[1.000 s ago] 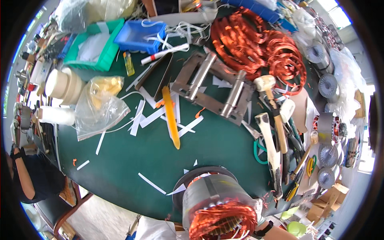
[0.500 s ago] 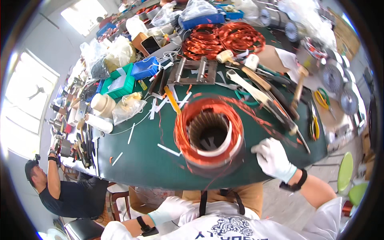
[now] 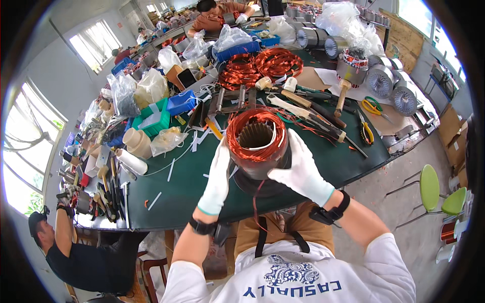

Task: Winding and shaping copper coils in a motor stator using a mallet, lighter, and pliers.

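Note:
Between my two white-gloved hands is a motor stator [image 3: 254, 165], its top ringed with red-orange copper windings and its slotted bore facing up. A white strip runs along the inner edge of the coils. My left hand [image 3: 218, 174] presses against the left side of the stator, fingers pointing away from me. On the other side my right hand [image 3: 301, 171] wraps the wall, its thumb across the near face. Under the stator shows a dark round base [image 3: 252, 189]; whether the two touch is hard to tell. A reddish lead [image 3: 256, 202] hangs down the near side toward my lap.
Wooden-handled tools [image 3: 308, 113] and yellow-handled pliers [image 3: 366, 130] lie to the right. Coils of copper wire [image 3: 279, 62] are behind, a green bin [image 3: 154, 121] and white spool [image 3: 132, 160] to the left. Co-workers sit at the left [image 3: 91, 252] and far side [image 3: 214, 17].
Both hands have come onto the stator: the left up from near my lap, the right in from beside it. The view has tilted up, showing more of the room.

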The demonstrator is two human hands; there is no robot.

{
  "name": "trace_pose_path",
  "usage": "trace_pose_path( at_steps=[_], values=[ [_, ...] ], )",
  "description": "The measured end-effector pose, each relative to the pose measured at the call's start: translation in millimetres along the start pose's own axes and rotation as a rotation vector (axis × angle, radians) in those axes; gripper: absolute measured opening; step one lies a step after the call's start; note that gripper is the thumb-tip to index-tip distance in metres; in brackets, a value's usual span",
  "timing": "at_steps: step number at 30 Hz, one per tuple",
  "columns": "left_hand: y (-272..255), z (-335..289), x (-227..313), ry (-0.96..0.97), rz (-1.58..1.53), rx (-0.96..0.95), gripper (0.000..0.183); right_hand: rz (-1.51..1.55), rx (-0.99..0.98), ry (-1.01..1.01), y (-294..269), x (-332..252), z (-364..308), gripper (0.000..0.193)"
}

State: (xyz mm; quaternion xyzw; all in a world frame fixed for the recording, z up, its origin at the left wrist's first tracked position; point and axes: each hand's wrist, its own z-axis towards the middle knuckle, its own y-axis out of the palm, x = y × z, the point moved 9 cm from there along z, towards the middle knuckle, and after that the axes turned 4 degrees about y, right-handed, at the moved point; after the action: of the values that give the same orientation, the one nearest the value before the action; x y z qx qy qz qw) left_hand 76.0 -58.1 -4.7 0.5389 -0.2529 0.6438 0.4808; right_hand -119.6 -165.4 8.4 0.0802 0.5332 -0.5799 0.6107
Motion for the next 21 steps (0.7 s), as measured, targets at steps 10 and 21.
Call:
trace_pose_path(
  at_steps=[10,21],
  values=[
    [23,97,24,0.124,0.436,-0.121,0.034,1.06,-0.522,0.482,55,36,130,0.02],
    [37,61,103,0.603,0.813,0.188,0.022,1.044,-0.36,0.17,24,-114,139,0.04]
  ],
)
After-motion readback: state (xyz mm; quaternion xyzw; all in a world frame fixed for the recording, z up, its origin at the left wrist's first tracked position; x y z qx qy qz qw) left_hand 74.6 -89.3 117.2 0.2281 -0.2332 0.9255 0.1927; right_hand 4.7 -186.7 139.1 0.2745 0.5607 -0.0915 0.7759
